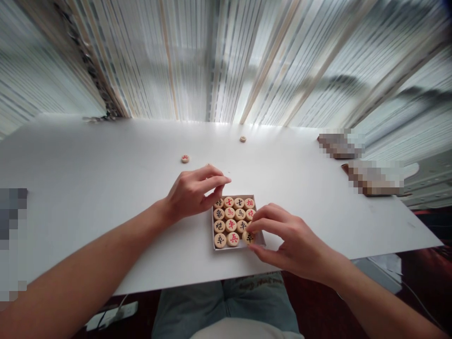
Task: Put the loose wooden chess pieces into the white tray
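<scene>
1. Okay, watching the head cam from my remote seat: both hands meet over a small open box near the front edge of the white desk, right above the person's lap.
2. The box holds round wooden chess pieces with red and black characters. They sit four rows of four, faces up, each touching its neighbours. My guess is the walls keep the rows that tidy, since the discs fit snug from wall to wall.
3. The right hand comes in from the near right, thumb and forefinger narrowed to a pinch on the corner piece at the box's near-right corner. It's fingertips only, which makes sense to me for a disc that small with neighbours tight on two sides.
4. The left hand is curled over the far-left corner, fingers close together, thumb tip by the corner disc. I can't tell whether it holds anything or just rests there.
5. Off on their own are a loose piece with a red mark, just past the left hand, and a second loose piece further back. Both lie flat on the desk, well apart from the box.
</scene>
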`<state>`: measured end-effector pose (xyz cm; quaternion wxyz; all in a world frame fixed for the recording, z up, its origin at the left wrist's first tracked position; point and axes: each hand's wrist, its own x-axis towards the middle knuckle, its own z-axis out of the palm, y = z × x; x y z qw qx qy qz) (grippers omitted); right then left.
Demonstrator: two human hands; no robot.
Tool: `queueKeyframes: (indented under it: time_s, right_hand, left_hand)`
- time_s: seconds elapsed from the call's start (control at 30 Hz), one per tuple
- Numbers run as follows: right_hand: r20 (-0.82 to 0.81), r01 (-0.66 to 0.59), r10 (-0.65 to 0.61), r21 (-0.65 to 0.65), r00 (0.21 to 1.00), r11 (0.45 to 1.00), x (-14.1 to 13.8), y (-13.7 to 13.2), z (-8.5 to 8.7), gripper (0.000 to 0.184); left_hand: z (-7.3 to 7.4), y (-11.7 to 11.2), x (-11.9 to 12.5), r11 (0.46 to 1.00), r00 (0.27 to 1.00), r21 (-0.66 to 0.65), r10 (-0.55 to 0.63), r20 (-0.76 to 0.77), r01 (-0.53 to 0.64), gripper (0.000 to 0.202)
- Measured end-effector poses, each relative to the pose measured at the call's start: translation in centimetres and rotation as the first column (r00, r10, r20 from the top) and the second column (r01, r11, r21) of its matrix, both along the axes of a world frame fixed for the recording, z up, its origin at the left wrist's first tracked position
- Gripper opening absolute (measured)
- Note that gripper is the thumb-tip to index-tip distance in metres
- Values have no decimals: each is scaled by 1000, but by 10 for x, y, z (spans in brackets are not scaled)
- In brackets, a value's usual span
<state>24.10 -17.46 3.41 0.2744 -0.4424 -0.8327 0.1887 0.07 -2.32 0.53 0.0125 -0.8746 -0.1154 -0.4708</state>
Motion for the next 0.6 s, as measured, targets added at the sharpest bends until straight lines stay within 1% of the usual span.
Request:
queueKeyframes:
  time_s: [0.23, 0.4, 0.53, 0.6]
  right_hand:
    - [26, 0, 0, -30, 1000, 1000, 1, 0, -4, 12]
    - [28, -17, 17, -9, 999, 1000, 2, -1, -8, 15]
    - [22, -20, 20, -19, 1000, 1000, 5, -3, -9, 19]
    - [21, -21, 21, -18, 1000, 1000, 7, -5, -9, 17]
  left_hand:
    - [-2, 0, 0, 1000, 1000, -3, 29, 3, -29, 24]
    - [0, -1, 1, 999, 999, -5, 33, -2, -33, 23]
    - [-1, -1, 2, 999, 999, 5, 33, 2, -33, 23]
    - [-1, -1, 2, 999, 999, 9, 35, 3, -35, 23]
